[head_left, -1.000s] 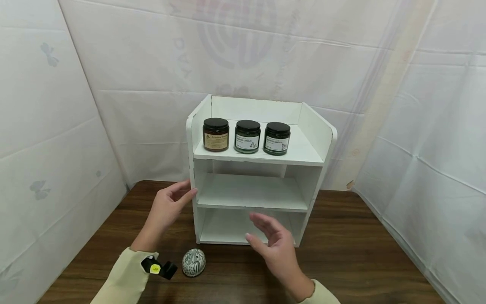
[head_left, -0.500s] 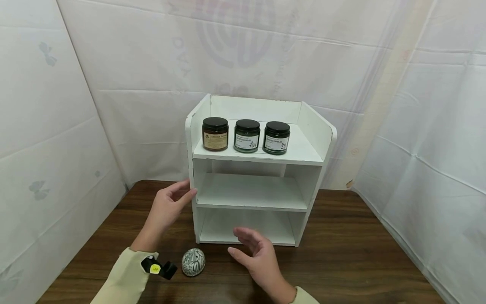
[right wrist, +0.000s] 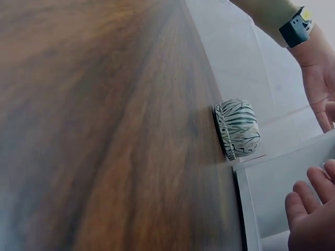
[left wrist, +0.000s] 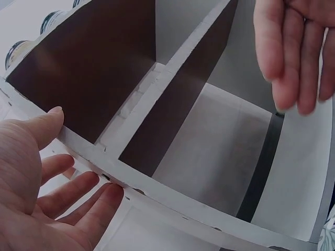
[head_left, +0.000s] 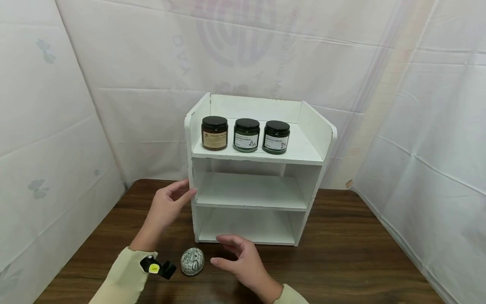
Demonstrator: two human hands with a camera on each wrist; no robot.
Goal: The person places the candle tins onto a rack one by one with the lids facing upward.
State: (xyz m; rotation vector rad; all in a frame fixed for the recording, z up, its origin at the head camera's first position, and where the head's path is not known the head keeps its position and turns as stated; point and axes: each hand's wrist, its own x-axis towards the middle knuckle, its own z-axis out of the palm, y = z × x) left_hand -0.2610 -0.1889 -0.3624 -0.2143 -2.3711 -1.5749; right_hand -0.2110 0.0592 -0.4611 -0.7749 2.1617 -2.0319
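At the left side panel of a white three-tier shelf, my left hand holds the panel's edge. The left wrist view shows its thumb on the front edge and its fingers along the outer face. My right hand hovers low in front of the bottom tier, fingers loosely curved and holding nothing. Just left of its thumb, a small domed tin with a green-and-white leaf pattern stands on the table. In the right wrist view this tin has a rim at its base.
Three dark-lidded candle jars stand in a row on the top tier: an amber jar and two green ones, a middle jar and a right jar. White cloth surrounds the dark wooden table.
My right hand has moved left and down, from in front of the shelf's lower right toward the tin. The left hand stays at the side panel, and the tin has not moved.
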